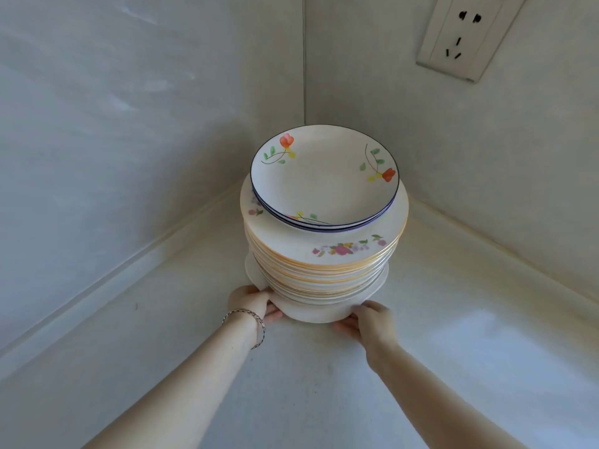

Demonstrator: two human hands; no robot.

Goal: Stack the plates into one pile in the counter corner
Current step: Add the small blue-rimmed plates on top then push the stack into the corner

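Note:
A tall pile of plates (324, 264) stands in the counter corner. Its top is a small white plate (324, 179) with a dark blue rim and orange flowers. Under it lie several wider plates with yellow rims and pink flowers. A plain white plate (311, 314) forms the base and sticks out toward me. My left hand (256, 303) grips the base plate's near left edge, fingers tucked under it. My right hand (368, 320) holds the near right edge in the same way. A bracelet circles my left wrist.
Two pale tiled walls meet just behind the pile. A wall socket (470, 37) sits high on the right wall. The white counter (291, 384) stretches toward me, with a raised lip (129, 264) along the left wall.

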